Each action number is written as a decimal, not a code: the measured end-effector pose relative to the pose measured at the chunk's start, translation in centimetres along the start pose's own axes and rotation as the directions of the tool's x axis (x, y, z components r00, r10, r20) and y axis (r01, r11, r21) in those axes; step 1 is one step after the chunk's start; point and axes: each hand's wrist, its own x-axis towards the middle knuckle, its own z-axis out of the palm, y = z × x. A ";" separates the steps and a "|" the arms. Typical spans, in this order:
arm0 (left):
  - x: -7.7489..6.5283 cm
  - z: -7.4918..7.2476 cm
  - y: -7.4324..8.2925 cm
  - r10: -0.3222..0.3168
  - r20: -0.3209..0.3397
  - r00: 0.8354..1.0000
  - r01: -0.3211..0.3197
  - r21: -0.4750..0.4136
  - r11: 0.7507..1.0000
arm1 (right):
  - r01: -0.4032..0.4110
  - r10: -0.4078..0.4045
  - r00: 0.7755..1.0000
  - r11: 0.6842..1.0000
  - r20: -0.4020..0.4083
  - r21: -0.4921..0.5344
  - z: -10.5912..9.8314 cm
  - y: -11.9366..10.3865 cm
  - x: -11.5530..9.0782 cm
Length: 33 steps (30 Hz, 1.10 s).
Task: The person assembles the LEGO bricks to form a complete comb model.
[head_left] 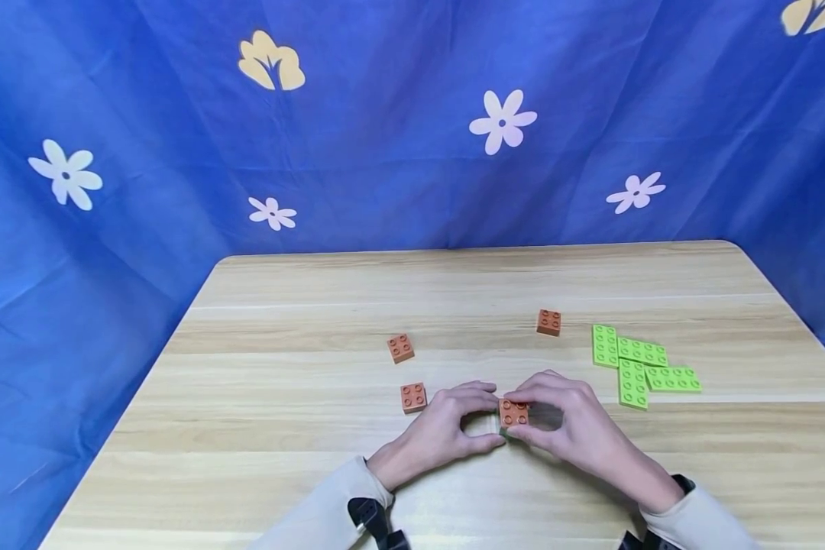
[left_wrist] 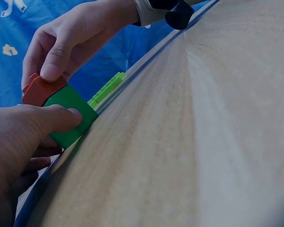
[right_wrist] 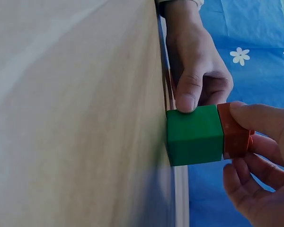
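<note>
A reddish-brown toy brick [head_left: 513, 411] with studs on top sits over a taller green block [right_wrist: 195, 137], which stands on the table. My right hand [head_left: 584, 424] pinches the brown brick between thumb and fingers. Lower down, my left hand [head_left: 443, 431] holds the green block, its thumb [left_wrist: 66, 118] against one face and the fingers on the far side. Brick and block meet face to face; whether they are fully pressed together I cannot tell. From above, the brown brick hides most of the green block.
Two loose brown bricks, one upper [head_left: 400, 348] and one lower [head_left: 413, 397], lie left of the hands. Another brown brick [head_left: 549, 322] lies farther back. Several flat light-green bricks [head_left: 632, 382] lie to the right. A blue flowered cloth [head_left: 385, 137] hangs behind the wooden table [head_left: 282, 428].
</note>
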 end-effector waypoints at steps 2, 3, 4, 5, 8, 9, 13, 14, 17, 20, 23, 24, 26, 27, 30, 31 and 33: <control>0.0 0.1 0.0 -0.004 -0.002 1.000 0.004 -0.002 1.000 | -0.007 0.007 1.000 1.000 0.014 0.004 0.0 0.1 0.0; -0.1 0.2 -0.1 -0.006 -0.002 1.000 0.006 -0.005 1.000 | -0.012 0.012 1.000 1.000 0.018 0.002 0.0 0.1 0.0; 0.0 0.2 -0.1 -0.006 -0.004 1.000 0.006 -0.005 1.000 | -0.016 0.016 1.000 1.000 0.020 -0.002 0.0 0.1 -0.1; 0.0 0.2 -0.1 -0.007 -0.007 1.000 0.007 -0.008 1.000 | -0.018 0.018 1.000 1.000 0.021 -0.005 0.0 0.1 -0.1; -0.1 0.2 -0.1 -0.012 -0.018 1.000 0.012 -0.019 1.000 | -0.009 0.009 1.000 1.000 0.010 -0.009 0.1 0.2 -0.3; -0.1 0.2 -0.1 -0.015 -0.024 1.000 0.015 -0.024 1.000 | -0.002 0.002 1.000 1.000 0.003 -0.009 0.2 0.3 -0.4; -0.3 0.2 -0.1 -0.037 -0.047 0.998 0.036 -0.039 0.999 | 0.010 -0.010 1.000 1.000 -0.014 -0.007 0.4 0.4 -0.5; -0.3 0.2 -0.1 -0.042 -0.050 0.998 0.040 -0.041 0.998 | 0.009 -0.009 1.000 1.000 -0.016 -0.008 0.4 0.4 -0.5; -0.3 0.2 -0.1 -0.050 -0.058 0.997 0.048 -0.043 0.998 | 0.006 -0.006 1.000 1.000 -0.012 -0.016 0.3 0.4 -0.6; -0.3 0.2 -0.1 -0.053 -0.063 0.997 0.051 -0.044 0.998 | 0.008 -0.008 1.000 1.000 -0.007 -0.019 0.3 0.3 -0.5; -0.4 0.1 -0.1 -0.054 -0.066 0.996 0.052 -0.034 0.998 | 0.003 -0.003 1.000 1.000 -0.004 -0.019 0.3 0.3 -0.4; -0.4 0.1 -0.1 -0.052 -0.067 0.996 0.050 -0.029 0.998 | 0.000 0.000 1.000 1.000 -0.002 -0.021 0.3 0.3 -0.4; -0.4 0.0 0.0 -0.043 -0.070 0.997 0.042 -0.017 0.999 | -0.005 0.005 1.000 1.000 0.000 -0.028 0.3 0.3 -0.4; -0.4 0.0 0.0 -0.036 -0.074 0.997 0.035 -0.010 0.999 | -0.008 0.008 1.000 0.999 0.002 -0.033 0.3 0.3 -0.4; -0.5 0.0 0.1 0.001 -0.093 0.996 0.000 0.004 1.000 | -0.016 0.016 1.000 0.999 0.012 -0.048 0.3 0.3 -0.5; -0.5 0.0 0.1 0.017 -0.098 0.995 -0.016 0.010 1.000 | -0.018 0.019 1.000 0.998 0.013 -0.054 0.2 0.2 -0.5; -0.5 0.0 0.1 0.047 -0.106 0.993 -0.045 0.022 0.999 | -0.024 0.025 1.000 0.998 0.017 -0.065 0.2 0.1 -0.5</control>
